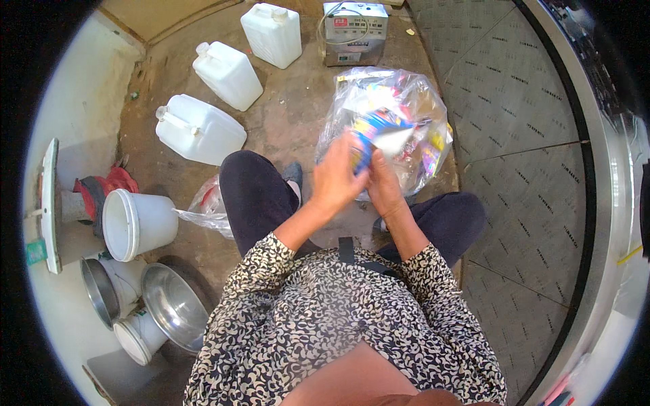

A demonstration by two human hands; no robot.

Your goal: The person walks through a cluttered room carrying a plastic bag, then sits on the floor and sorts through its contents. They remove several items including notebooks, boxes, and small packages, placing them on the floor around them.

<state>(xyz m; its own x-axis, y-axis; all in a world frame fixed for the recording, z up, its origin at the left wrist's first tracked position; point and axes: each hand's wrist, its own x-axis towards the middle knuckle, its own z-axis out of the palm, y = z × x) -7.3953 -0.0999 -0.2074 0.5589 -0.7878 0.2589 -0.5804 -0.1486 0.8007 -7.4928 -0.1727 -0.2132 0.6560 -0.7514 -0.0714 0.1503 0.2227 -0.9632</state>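
Between my knees, my left hand [335,170] and my right hand [384,180] both grip a blue printed packet [373,132] with a yellow and white pattern. Motion blurs the packet, so its exact kind is unclear. Just beyond and beneath it lies a large clear plastic bag [335,116] filled with colourful wrappers and packets. A purple and yellow wrapper [432,147] shows through at the bag's right side. My fingers hide the near end of the packet.
Three white plastic jerrycans [200,129] stand at upper left. Behind the bag is a metal machine [355,35] with a cable. A white bucket [165,218], a steel basin [177,304] and a small clear bag [208,203] lie left. Grey floor panels [518,203] run along the right.
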